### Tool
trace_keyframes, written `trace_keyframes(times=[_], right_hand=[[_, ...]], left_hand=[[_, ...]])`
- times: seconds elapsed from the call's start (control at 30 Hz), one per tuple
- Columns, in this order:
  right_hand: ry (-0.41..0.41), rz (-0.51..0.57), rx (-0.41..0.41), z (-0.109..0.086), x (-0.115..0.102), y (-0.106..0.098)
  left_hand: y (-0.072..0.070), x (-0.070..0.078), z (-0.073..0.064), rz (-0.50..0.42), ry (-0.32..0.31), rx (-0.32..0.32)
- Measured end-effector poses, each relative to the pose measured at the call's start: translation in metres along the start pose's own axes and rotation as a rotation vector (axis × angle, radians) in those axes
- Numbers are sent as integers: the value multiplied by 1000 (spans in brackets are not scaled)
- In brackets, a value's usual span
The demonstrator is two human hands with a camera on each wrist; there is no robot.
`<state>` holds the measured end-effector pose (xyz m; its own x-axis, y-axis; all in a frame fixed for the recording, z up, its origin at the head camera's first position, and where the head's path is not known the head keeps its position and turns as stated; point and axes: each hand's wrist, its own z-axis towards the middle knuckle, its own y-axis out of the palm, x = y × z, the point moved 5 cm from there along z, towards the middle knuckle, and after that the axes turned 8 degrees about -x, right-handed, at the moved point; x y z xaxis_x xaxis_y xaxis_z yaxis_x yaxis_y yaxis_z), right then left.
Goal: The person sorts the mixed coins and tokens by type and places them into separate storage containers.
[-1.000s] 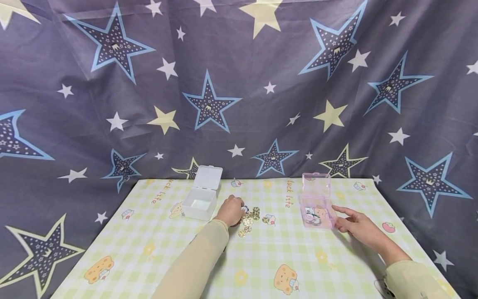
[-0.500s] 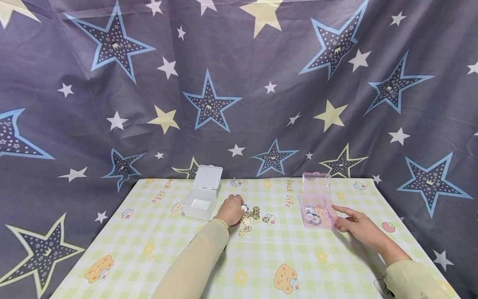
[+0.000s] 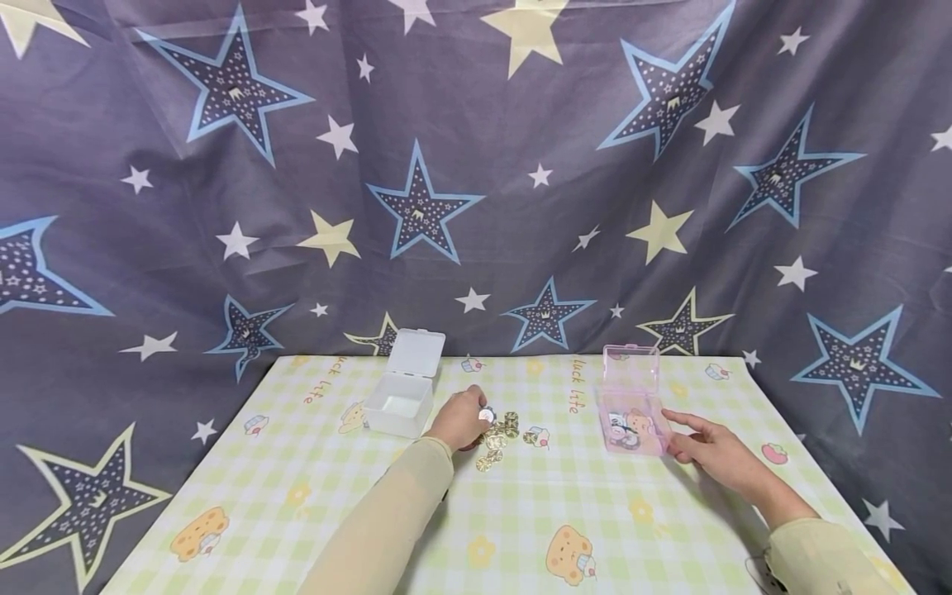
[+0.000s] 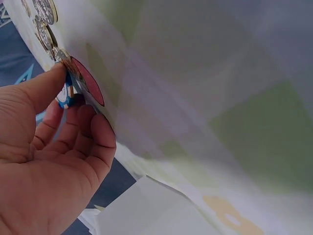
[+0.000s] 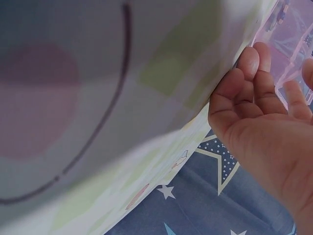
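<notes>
My left hand point(image 3: 459, 417) pinches a small round blue-and-white chip point(image 4: 65, 95) between thumb and fingers, over a group of gold coins point(image 3: 496, 444) on the table. In the head view the chip shows its pale face beside the fingertips. A reddish disc point(image 4: 89, 81) lies by the fingers in the left wrist view. My right hand point(image 3: 710, 450) rests its relaxed fingers against the right side of a clear pink box point(image 3: 630, 376). The box's lid stands open, and several black, white and pink round pieces point(image 3: 623, 434) are inside. Another gold coin point(image 3: 530, 437) lies right of the group.
A white box point(image 3: 394, 417) with its lid raised stands left of the left hand. A green-checked cloth point(image 3: 416, 529) printed with bears and flowers covers the table. Behind the table's back edge hangs a dark curtain point(image 3: 476, 240) with stars.
The left hand has shifted slightly, and the chip at its fingertips has turned to show a pale face. The right hand and both boxes have stayed in place.
</notes>
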<state>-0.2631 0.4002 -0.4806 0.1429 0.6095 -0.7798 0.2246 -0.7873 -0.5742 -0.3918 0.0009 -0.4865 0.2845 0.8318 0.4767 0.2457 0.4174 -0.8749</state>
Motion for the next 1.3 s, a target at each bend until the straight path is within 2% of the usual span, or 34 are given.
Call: trace_keyframes(times=[0.23, 0.4, 0.63, 1.03, 1.13, 1.3], right_hand=[[-3, -3, 1, 0, 0, -1], [-4, 3, 1, -1, -2, -1], [-2, 3, 3, -1, -3, -1], [13, 26, -1, -2, -3, 0], [15, 22, 0, -2, -4, 0], [14, 13, 1, -1, -5, 0]], left_hand=[[-8, 3, -6, -78, 51, -8], [-14, 5, -8, -83, 99, 3], [-19, 6, -12, -92, 64, -10], [-21, 9, -14, -89, 75, 18], [-24, 11, -12, -121, 80, 44], [-26, 23, -10, -246, 119, 70]])
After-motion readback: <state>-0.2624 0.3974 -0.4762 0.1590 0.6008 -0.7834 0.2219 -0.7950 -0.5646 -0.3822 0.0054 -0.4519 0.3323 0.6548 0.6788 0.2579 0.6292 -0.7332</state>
